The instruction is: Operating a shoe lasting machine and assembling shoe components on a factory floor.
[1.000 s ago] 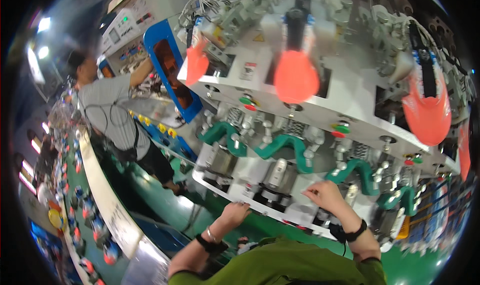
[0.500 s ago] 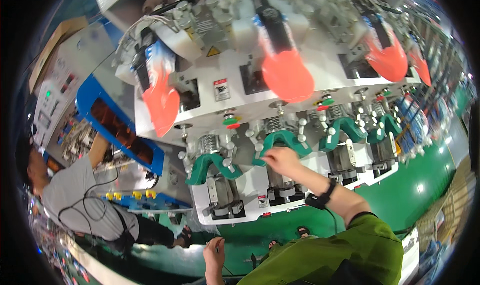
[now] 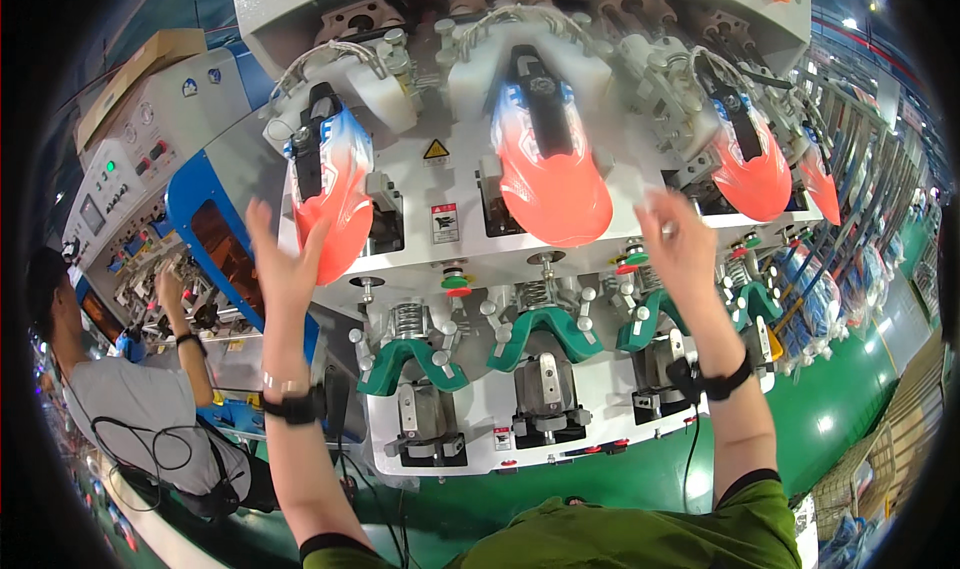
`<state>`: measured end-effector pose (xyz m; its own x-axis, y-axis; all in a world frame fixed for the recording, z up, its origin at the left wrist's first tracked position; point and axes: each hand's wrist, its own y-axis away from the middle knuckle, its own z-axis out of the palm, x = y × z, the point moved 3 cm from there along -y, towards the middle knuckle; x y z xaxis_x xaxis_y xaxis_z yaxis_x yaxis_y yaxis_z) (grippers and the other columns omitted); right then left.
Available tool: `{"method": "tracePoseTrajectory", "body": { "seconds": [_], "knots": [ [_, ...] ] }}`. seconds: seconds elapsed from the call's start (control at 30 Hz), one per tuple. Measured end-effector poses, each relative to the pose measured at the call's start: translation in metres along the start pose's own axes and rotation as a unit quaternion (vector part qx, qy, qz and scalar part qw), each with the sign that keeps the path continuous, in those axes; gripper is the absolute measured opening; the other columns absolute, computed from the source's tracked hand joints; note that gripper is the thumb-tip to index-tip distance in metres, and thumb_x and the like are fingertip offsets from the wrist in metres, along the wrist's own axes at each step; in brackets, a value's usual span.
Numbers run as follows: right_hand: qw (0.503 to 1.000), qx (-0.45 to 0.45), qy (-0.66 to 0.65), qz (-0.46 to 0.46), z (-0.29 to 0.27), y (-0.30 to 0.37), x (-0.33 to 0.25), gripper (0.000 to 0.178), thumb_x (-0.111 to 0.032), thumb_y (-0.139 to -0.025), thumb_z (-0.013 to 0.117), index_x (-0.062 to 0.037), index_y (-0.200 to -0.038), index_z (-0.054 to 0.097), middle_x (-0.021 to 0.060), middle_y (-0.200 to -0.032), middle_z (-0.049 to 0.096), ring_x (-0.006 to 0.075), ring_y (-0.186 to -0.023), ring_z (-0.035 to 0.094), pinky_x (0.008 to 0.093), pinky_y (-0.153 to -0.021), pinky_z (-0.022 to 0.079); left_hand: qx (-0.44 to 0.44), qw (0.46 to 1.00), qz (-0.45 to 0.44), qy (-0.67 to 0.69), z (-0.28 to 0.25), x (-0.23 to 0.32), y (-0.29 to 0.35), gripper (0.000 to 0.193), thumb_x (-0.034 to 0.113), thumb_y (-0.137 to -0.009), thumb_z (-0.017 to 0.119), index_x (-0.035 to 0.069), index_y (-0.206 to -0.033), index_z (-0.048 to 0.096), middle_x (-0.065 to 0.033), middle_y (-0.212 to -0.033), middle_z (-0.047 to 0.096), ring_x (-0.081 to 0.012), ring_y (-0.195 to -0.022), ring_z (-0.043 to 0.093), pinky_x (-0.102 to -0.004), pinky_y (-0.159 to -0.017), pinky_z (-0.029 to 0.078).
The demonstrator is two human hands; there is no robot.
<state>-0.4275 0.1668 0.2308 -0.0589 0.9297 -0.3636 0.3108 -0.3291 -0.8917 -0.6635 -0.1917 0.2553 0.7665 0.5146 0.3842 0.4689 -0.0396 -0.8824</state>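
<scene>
While both hands, left hand point(image 3: 283, 259) and right hand point(image 3: 678, 241), are spread wide and empty, the centre shoe upper point(image 3: 548, 174) looks light, soft, probably best taken by its sides.

A yellow triangular warning label point(image 3: 436, 150) sits on the white machine face, left of the middle shoe. Below it is a rectangular red-and-white label point(image 3: 445, 223). A brown cardboard box point(image 3: 140, 64) rests atop the grey control cabinet at left.
</scene>
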Motion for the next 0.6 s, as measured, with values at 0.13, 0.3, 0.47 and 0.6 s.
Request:
{"method": "tracePoseTrajectory", "body": {
  "seconds": [0.13,0.3,0.47,0.6],
  "knots": [
    [0.989,-0.06,0.131,0.011,0.041,-0.071,-0.055,0.078,-0.05,-0.069,0.066,0.0061,-0.115,0.038,0.0173,-0.081,0.061,0.0325,-0.075,0.061,0.0396,-0.068,0.047,-0.077,0.994,-0.079,-0.016,0.048,-0.007,-0.041,0.092,0.04,-0.065,0.073,-0.01,-0.126,0.026,-0.0305,-0.114,0.047,-0.0364,-0.108,0.048,-0.0382,-0.09,0.038],
    [0.97,-0.15,0.185,0.042,0.105,-0.116,-0.039,0.091,-0.055,-0.059,0.069,0.0054,-0.116,0.032,0.022,-0.087,0.061,0.0353,-0.083,0.061,0.0451,-0.076,0.045,-0.053,0.993,-0.102,-0.034,0.064,-0.013,-0.073,0.079,0.039,-0.058,0.077,-0.006,-0.115,0.046,-0.0247,-0.101,0.058,-0.0352,-0.098,0.056,-0.0382,-0.083,0.045],
    [0.996,0.016,0.077,-0.052,0.059,-0.114,-0.081,0.087,-0.041,-0.061,0.073,0.0012,-0.123,0.03,0.0242,-0.099,0.057,0.0366,-0.095,0.056,0.0401,-0.084,0.043,0.036,0.994,-0.103,0.025,0.054,-0.012,-0.063,0.07,0.03,-0.065,0.074,-0.006,-0.117,0.044,-0.0217,-0.104,0.059,-0.0299,-0.098,0.058,-0.0352,-0.084,0.044],
    [0.99,0.045,-0.044,-0.126,0.026,-0.007,-0.093,0.093,-0.018,-0.064,0.072,0.0009,-0.133,0.012,0.0226,-0.118,0.043,0.0293,-0.104,0.052,0.0364,-0.087,0.043,0.124,0.987,-0.061,0.081,0.025,-0.008,-0.026,0.068,0.024,-0.069,0.073,-0.008,-0.119,0.041,-0.0207,-0.111,0.054,-0.0263,-0.102,0.054,-0.0337,-0.09,0.04]
  ]
}}
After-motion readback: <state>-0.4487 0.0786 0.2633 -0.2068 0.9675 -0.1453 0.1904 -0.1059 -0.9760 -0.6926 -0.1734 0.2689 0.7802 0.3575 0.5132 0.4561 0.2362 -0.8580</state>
